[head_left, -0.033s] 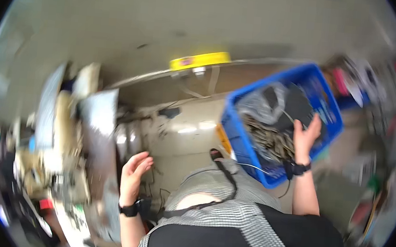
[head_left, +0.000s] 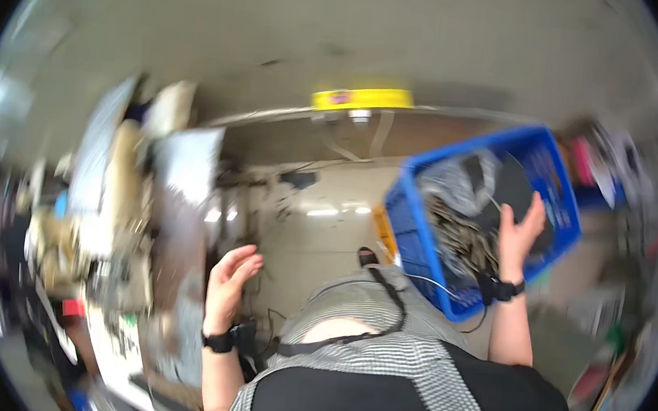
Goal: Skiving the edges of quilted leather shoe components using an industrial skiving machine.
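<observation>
A blue plastic crate stands on my right, filled with several grey-brown strips or cloth-like pieces, a clear plastic bag and a flat dark grey piece. Over the crate's right part is my right hand, thumb and fingers apart, holding nothing; whether it touches the contents I cannot tell. My left hand hangs in the air beside the workbench, fingers stretched out and bare of any object. Both wrists carry black bands.
A workbench with a machine and a shiny metal plate runs along the left. A yellow power strip lies at the wall ahead, with cables hanging. Cluttered goods sit behind the crate at right. A thin cable crosses the crate's near edge.
The whole scene has shifted slightly to the right in the picture, as my head turns left. Both hands stay open; the right one remains over the crate.
</observation>
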A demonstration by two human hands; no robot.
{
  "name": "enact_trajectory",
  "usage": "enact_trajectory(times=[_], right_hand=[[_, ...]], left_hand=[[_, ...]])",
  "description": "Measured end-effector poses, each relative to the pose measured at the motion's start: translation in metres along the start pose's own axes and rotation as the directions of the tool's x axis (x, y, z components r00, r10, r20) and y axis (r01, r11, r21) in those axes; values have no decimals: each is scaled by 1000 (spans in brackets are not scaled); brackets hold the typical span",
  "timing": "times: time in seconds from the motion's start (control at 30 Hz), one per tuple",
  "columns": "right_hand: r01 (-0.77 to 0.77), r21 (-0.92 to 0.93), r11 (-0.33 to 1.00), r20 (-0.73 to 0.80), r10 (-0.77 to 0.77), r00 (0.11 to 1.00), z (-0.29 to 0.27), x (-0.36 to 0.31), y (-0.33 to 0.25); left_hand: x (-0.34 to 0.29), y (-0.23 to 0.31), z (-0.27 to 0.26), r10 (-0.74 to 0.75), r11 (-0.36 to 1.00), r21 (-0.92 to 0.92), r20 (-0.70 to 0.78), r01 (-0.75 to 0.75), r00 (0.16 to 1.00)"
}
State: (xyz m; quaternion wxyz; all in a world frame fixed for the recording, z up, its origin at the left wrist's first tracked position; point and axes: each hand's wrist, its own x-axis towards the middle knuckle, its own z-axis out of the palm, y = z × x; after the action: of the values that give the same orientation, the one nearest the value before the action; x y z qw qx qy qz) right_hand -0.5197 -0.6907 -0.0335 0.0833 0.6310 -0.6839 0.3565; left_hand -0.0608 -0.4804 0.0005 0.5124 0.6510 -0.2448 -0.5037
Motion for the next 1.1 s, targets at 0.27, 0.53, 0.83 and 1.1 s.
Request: enact_trajectory(times=[0.27, 0.53, 0.83, 1.1], right_hand=[[-157, 875, 458, 464, -701, 541, -27, -58, -276], [-609, 612, -506, -708, -693, -135, -161, -125, -485], [-988, -44, -150, -614, -776, 145, -173, -193, -517], [-926, -299, 233, -718, -694, 57, -130, -169, -573]], left_hand=[[-111, -63, -75, 108, 987, -63, -445, -151, 889], [-240, -120, -91, -52, 964, -188, -828, -189, 559], [-271, -147, -55, -220, 903, -303, -935, -305, 277], [-223, -118, -54, -297, 861, -324, -946, -393, 129]])
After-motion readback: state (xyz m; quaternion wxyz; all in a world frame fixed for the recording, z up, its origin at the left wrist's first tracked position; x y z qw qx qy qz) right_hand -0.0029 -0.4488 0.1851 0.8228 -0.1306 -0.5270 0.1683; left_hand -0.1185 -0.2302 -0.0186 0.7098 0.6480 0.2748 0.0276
